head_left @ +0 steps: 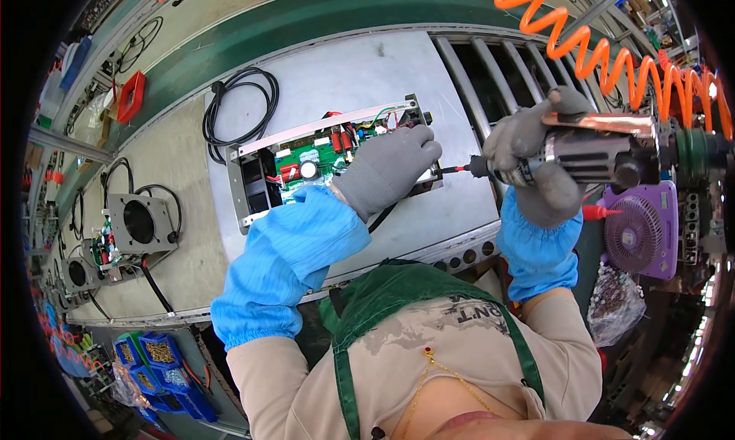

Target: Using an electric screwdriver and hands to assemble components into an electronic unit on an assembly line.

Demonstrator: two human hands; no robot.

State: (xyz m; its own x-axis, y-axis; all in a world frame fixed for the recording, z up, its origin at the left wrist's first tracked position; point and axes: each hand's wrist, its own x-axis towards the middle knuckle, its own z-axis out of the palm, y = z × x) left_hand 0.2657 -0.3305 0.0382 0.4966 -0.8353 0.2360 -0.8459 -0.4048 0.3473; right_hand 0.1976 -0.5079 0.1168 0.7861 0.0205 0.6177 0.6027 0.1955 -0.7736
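Observation:
A metal chassis (253, 178) with a green circuit board (325, 158), red components and coloured wires lies on the pale metal work plate. My left hand (392, 166), in a grey glove, covers its right end with the fingers curled over the end frame. What the fingertips touch is hidden. My right hand (536, 161), also gloved, is wrapped around a power screwdriver (597, 153) with a copper-coloured lever. The screwdriver lies nearly level, its bit (453, 169) pointing left at the chassis's right end. Whether the bit touches a screw cannot be made out.
A coiled black cable (268, 107) lies behind the chassis. Metal rollers (494, 73) continue to the right, under an orange coiled hose (582, 42). A purple fan (635, 229) stands at right. More fan units (140, 222) sit at left; blue bins (161, 350) hold small parts.

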